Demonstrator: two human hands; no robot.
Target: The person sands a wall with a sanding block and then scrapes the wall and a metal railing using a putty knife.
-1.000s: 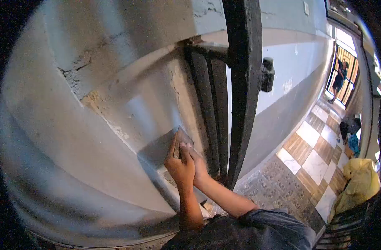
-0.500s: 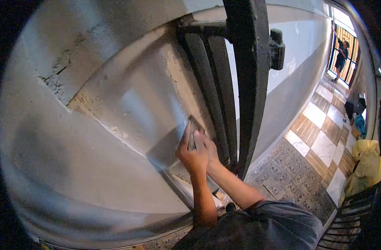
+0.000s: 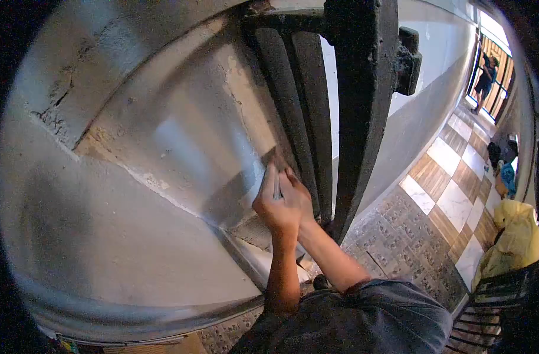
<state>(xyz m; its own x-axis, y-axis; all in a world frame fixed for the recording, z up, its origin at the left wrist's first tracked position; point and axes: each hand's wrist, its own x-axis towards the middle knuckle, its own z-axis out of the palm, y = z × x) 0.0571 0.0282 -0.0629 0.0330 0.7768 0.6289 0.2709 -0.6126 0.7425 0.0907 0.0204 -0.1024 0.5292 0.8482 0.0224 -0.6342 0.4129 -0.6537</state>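
My left hand (image 3: 275, 206) and my right hand (image 3: 299, 192) are close together, pressed against the plastered wall panel (image 3: 193, 135) beside the dark metal railing. Between them they grip a flat, grey, rectangular piece (image 3: 269, 156), its top corner showing just above my fingertips; the rest is covered by my fingers. I cannot tell exactly what kind of pad or sheet it is. A rough, flaking strip of plaster (image 3: 239, 97) runs up the panel above my hands. My right hand lies nearest the dark bars (image 3: 308, 118).
A thick dark post (image 3: 364, 112) rises close on my right. Beyond it, a tiled corridor floor (image 3: 452, 200) leads to a barred gate (image 3: 496, 71), where another person (image 3: 486, 82) stands. A yellow bag (image 3: 511, 242) lies by a black rack (image 3: 490, 312). Cracked plaster (image 3: 57, 106) marks the upper left wall.
Both hands have tilted the grey piece flatter, so less of it shows, and stay at nearly the same place on the panel. The view has shifted slightly; the far person has changed pose.
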